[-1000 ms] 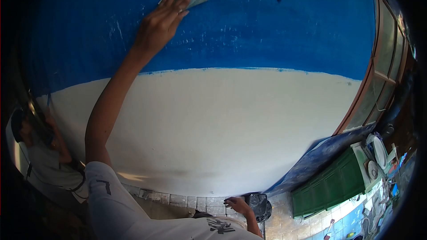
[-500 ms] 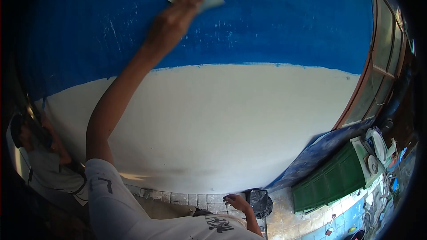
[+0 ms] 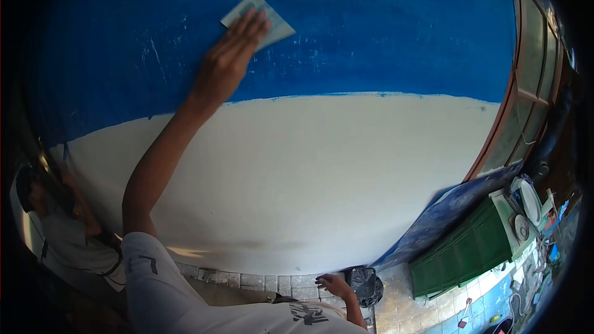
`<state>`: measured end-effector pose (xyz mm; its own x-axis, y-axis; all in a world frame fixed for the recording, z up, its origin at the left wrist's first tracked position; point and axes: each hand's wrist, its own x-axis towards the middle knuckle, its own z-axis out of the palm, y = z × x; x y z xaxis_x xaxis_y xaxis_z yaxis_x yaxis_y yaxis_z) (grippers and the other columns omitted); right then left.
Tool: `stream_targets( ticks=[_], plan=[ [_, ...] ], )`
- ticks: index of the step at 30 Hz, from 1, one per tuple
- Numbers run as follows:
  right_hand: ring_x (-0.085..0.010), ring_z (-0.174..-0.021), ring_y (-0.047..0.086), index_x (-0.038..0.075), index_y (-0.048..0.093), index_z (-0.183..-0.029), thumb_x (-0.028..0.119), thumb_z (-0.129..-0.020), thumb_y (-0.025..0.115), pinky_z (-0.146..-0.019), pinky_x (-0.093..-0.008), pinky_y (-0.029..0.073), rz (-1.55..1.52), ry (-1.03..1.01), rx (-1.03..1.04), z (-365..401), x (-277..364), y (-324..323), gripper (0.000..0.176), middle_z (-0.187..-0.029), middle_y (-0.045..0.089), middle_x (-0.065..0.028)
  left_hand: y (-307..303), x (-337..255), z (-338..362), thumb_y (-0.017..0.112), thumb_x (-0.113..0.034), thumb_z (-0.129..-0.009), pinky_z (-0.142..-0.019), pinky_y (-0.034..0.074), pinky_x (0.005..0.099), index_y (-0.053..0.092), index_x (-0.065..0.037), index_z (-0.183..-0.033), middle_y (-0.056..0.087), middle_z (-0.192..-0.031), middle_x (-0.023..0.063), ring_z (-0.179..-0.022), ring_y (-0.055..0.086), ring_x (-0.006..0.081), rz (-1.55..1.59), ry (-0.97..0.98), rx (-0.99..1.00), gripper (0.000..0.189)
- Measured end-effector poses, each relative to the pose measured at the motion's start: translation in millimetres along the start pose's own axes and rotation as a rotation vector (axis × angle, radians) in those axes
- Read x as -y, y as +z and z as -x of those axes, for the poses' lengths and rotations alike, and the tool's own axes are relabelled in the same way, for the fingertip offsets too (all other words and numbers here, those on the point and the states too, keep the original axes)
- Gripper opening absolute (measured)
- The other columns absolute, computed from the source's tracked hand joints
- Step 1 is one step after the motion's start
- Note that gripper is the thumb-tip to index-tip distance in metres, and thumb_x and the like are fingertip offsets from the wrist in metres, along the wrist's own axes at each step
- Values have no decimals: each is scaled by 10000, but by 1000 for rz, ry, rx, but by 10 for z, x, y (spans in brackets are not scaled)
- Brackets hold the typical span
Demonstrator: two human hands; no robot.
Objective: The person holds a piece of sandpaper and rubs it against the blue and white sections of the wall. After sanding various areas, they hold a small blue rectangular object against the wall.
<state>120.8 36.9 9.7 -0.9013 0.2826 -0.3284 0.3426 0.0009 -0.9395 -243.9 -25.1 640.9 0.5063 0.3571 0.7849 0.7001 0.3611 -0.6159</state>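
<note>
My left hand (image 3: 238,43) presses a pale, square sheet of sandpaper (image 3: 277,27) flat against the blue upper part of the wall (image 3: 396,43). Its fingers lie over the sheet, with the corners sticking out around them. White scratches and flecks mark the blue paint beside and below the sheet. Low in front of my body hangs my right hand (image 3: 335,284), fingers loosely bent and apart, with nothing visible in it. A black plastic bag (image 3: 365,286) on the floor appears just beside it.
Below the blue, the wall is white (image 3: 309,173). At the left a co-worker (image 3: 74,235) in a cap faces the wall with a raised arm. A green cabinet-like box (image 3: 464,250) stands on the tiles at right, near clutter and a brown-framed window (image 3: 523,99).
My left hand and the sandpaper have moved down and slightly left across the blue paint. My right hand stays low, almost unchanged.
</note>
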Motion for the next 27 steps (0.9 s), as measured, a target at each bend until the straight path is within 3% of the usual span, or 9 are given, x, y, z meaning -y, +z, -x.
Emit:
stream_targets(
  ticks=[2, 7, 10, 13, 17, 19, 23, 25, 27],
  plan=[
    [-222, -1022, 746, -52, 647, -1268, 213, -1065, 563, -873, -327, 569, -9, 13, 29, -1, -30, -10, 344, -1158, 754, -154, -114, 158, 26, 565, 132, -950, -1105, 519, 411, 525, -124, -1482, 505, -1541, 78, -1453, 422, 299, 34, -169, -53, 592],
    [-202, -1022, 741, -52, 645, -1264, 212, -1068, 566, -846, -314, 563, 4, 9, 44, -92, -98, 3, 338, -1162, 754, -138, -85, 2, 204, 549, 107, -968, -1115, 509, 419, 522, -120, -1482, 499, -1544, 86, -1447, 430, 302, -7, -90, 11, 562],
    [-187, -1022, 738, -50, 640, -1268, 210, -1072, 565, -812, -303, 559, 9, 18, 77, -101, -102, -37, 334, -1168, 754, -127, -197, 179, 164, 553, 97, -973, -1120, 507, 415, 532, -117, -1473, 497, -1545, 82, -1442, 439, 297, 31, -259, -54, 544],
    [-215, -1017, 745, -55, 658, -1249, 219, -1060, 581, -885, -323, 566, -14, 4, 68, -134, -120, 27, 342, -1143, 759, -147, -129, -8, 253, 559, 84, -977, -1100, 525, 406, 525, -132, -1482, 482, -1557, 85, -1438, 441, 308, 13, -121, 13, 550],
    [-210, -1010, 748, -43, 662, -1254, 229, -1060, 581, -884, -320, 566, 29, 31, 62, -93, -146, -38, 344, -1148, 759, -139, -176, 79, 256, 569, 75, -978, -1088, 531, 409, 515, -140, -1493, 475, -1558, 97, -1433, 447, 323, 29, -134, 23, 560],
    [-208, -1005, 749, -39, 664, -1255, 232, -1060, 580, -880, -319, 566, -11, 18, 58, -108, -177, 46, 344, -1149, 759, -136, -105, 31, 197, 554, 36, -1003, -1074, 539, 419, 506, -131, -1499, 482, -1548, 112, -1421, 458, 322, -6, -317, -59, 526],
    [-213, -1006, 751, -40, 662, -1259, 239, -1062, 579, -863, -322, 570, -8, -28, 45, -91, -236, -25, 351, -1148, 759, -140, -94, -160, 246, 518, -13, -1038, -1043, 558, 424, 507, -122, -1498, 479, -1546, 120, -1410, 464, 321, 19, -101, 26, 473],
    [-218, -1011, 750, -50, 657, -1257, 228, -1063, 576, -861, -324, 571, -61, 7, 42, -84, -241, -8, 348, -1147, 756, -148, -189, 230, 203, 543, -7, -1025, -1037, 563, 430, 507, -108, -1496, 506, -1525, 126, -1415, 454, 337, 23, -366, -46, 483],
    [-218, -1011, 750, -51, 657, -1250, 225, -1063, 575, -858, -324, 571, -51, 7, 22, -57, -249, -6, 343, -1147, 755, -150, -144, 157, 181, 566, 7, -1010, -1049, 556, 434, 515, -99, -1488, 518, -1516, 119, -1425, 444, 336, -33, -309, -101, 492]
  ],
)
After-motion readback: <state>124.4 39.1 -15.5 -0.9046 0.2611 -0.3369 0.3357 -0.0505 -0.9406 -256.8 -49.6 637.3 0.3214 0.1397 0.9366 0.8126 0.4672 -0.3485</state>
